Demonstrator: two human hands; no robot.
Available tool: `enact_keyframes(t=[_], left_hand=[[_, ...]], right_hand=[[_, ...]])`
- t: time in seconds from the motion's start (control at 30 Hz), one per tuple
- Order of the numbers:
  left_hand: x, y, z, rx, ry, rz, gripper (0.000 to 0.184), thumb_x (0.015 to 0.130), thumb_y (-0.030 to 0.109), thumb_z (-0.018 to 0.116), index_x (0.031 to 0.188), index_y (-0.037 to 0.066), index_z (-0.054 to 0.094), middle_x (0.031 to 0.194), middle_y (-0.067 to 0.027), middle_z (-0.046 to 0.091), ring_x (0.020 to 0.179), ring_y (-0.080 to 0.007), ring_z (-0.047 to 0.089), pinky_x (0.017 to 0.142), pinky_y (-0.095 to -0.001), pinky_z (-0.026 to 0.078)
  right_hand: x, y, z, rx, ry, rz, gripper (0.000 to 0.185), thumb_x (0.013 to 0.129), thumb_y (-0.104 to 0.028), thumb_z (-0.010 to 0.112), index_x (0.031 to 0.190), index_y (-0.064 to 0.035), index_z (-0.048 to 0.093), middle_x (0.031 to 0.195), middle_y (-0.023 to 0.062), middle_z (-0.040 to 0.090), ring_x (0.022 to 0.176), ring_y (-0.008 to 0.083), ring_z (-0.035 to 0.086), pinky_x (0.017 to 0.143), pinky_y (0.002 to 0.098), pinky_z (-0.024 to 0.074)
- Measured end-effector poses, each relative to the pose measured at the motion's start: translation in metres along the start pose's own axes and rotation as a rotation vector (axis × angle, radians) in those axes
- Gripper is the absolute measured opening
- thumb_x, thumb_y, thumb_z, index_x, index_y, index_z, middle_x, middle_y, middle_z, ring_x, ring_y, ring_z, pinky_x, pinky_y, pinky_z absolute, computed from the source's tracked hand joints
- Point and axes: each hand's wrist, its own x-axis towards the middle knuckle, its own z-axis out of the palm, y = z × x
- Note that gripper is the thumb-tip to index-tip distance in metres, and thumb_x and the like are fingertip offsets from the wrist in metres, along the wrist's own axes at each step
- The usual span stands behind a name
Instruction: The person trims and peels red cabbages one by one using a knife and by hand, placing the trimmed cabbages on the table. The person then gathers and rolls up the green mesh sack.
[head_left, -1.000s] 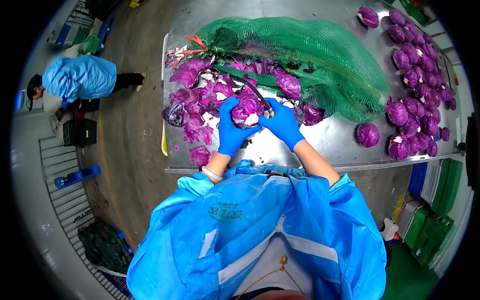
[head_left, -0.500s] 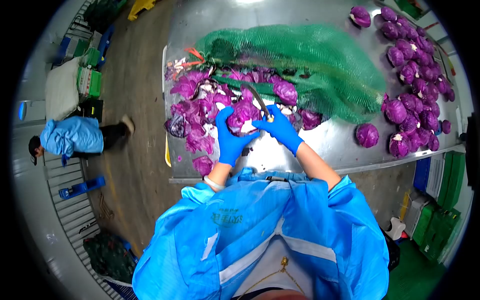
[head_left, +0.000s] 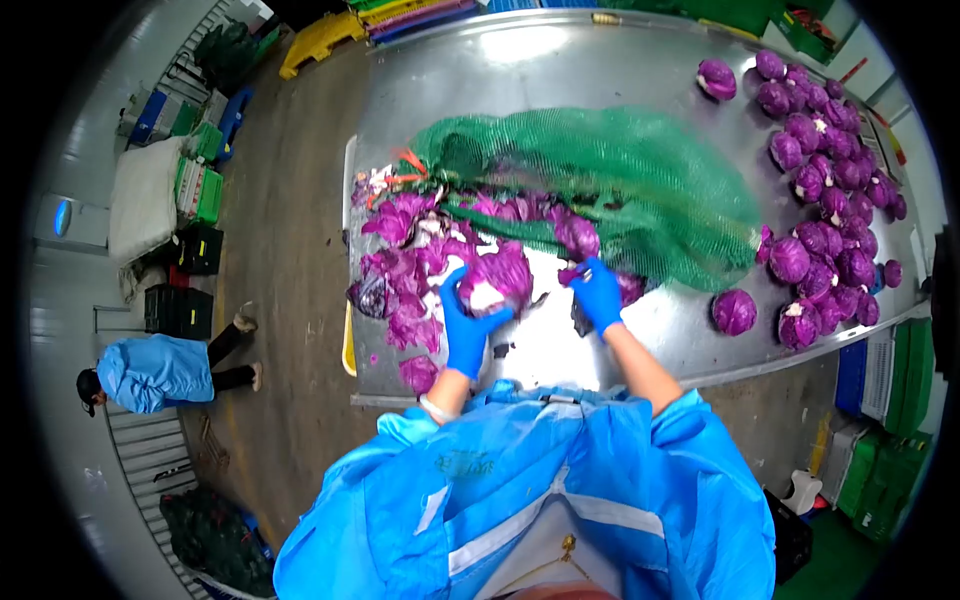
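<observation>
In the head view, a purple cabbage with a pale cut base is gripped in my left hand, blue-gloved, thumb beneath it. My right hand, also gloved, is apart from that cabbage, its fingers curled in beside a purple piece at their tips. What the right fingers hold is hidden, and I cannot see the knife. Loose purple leaves are heaped left of my left hand. Another cabbage lies just beyond my hands, against a green mesh sack.
Many purple cabbages are grouped along the right of the metal table. A single cabbage sits near the front edge. On the left, a person in a blue jacket is on the floor beside stacked crates.
My right hand has moved away from the cabbage to the right; the curved knife seen at it is out of sight. My left hand keeps the cabbage. The whole view has shifted.
</observation>
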Motion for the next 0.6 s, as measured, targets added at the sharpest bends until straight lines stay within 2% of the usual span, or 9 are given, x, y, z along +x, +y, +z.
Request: enact_keyframes(t=[0.03,0.07,0.13,0.2,0.23,0.33,0.37,0.5,0.6], left_hand=[[0.0,0.013,0.002,-0.203,0.05,-0.15,0.093,0.058,0.018,0.089,0.135,0.005,0.038,0.134,-0.011,0.043,0.126,-0.0262,0.041,0.11,-0.038,0.031],[0.003,0.001,-0.001,-0.209,0.059,-0.113,0.093,0.059,0.019,0.089,0.135,0.005,0.038,0.134,-0.0112,0.043,0.126,-0.0261,0.041,0.11,-0.0377,0.031],[0.012,0.005,-0.005,0.048,0.015,0.092,0.095,0.058,0.02,0.09,0.136,0.006,0.036,0.135,-0.0109,0.041,0.126,-0.0261,0.041,0.111,-0.0375,0.031],[0.011,0.017,0.003,0.092,0.004,0.128,0.1,0.056,0.023,0.092,0.136,0.007,0.035,0.135,-0.0105,0.04,0.126,-0.0263,0.042,0.111,-0.0375,0.032],[0.009,0.013,0.009,0.088,-0.003,0.137,0.102,0.053,0.024,0.093,0.135,0.007,0.035,0.135,-0.0096,0.04,0.126,-0.0265,0.041,0.111,-0.0375,0.032],[0.007,0.005,0.017,0.09,-0.072,0.286,0.103,0.054,0.027,0.093,0.135,0.008,0.032,0.135,-0.0114,0.037,0.128,-0.0284,0.039,0.111,-0.0395,0.031],[0.007,0.005,0.018,0.036,-0.086,0.228,0.1,0.058,0.028,0.091,0.135,0.007,0.032,0.134,-0.0125,0.037,0.128,-0.0289,0.038,0.111,-0.0401,0.03],[0.012,0.008,0.007,0.018,-0.073,0.042,0.088,0.064,0.025,0.088,0.132,0.005,0.034,0.131,-0.0117,0.04,0.124,-0.0261,0.041,0.109,-0.0386,0.031],[0.012,0.01,0.007,-0.004,-0.024,-0.041,0.076,0.067,0.012,0.083,0.129,0.007,0.039,0.13,-0.0108,0.043,0.124,-0.0243,0.042,0.11,-0.0371,0.03]], right_hand=[[0.009,0.012,-0.012,-0.045,-0.012,0.065,0.03,0.075,-0.02,0.071,0.098,-0.0031,0.062,0.078,0.0173,0.066,0.069,0.0318,0.065,0.062,0.0412,0.0499],[0.014,0.037,-0.015,-0.072,0.004,-0.055,0.04,0.077,-0.027,0.073,0.105,-0.0023,0.061,0.081,0.0183,0.068,0.07,0.033,0.065,0.063,0.0424,0.0504],[-0.006,-0.02,-0.019,0.124,0.051,-0.356,0.05,0.077,-0.039,0.075,0.11,-0.0038,0.06,0.083,0.0148,0.068,0.066,0.027,0.066,0.056,0.0381,0.0503],[-0.034,-0.095,-0.036,0.27,-0.315,0.195,0.056,0.078,-0.048,0.074,0.112,-0.0063,0.06,0.087,0.0101,0.066,0.061,0.0178,0.064,0.048,0.0307,0.0471],[-0.04,-0.11,-0.032,0.408,-0.412,0.2,0.058,0.08,-0.052,0.071,0.114,-0.0073,0.059,0.086,0.0058,0.063,0.058,0.0104,0.061,0.044,0.0239,0.0432],[-0.048,-0.118,-0.027,0.485,-0.482,0.192,0.05,0.079,-0.036,0.076,0.114,-0.0047,0.057,0.079,0.0049,0.063,0.058,0.0108,0.06,0.044,0.0231,0.0445],[-0.047,-0.113,-0.027,0.585,-0.467,0.247,0.043,0.078,-0.023,0.074,0.113,-0.004,0.057,0.08,0.0046,0.063,0.059,0.0105,0.061,0.046,0.0226,0.0455],[-0.063,-0.105,-0.008,0.604,-0.288,0.19,0.031,0.078,-0.01,0.067,0.106,-0.0035,0.057,0.078,0.0021,0.061,0.058,0.0093,0.058,0.049,0.0223,0.0472],[-0.058,-0.099,-0.002,0.523,-0.311,0.175,0.031,0.081,-0.017,0.067,0.107,-0.0054,0.056,0.077,0.002,0.06,0.056,0.009,0.056,0.047,0.0229,0.0457]])
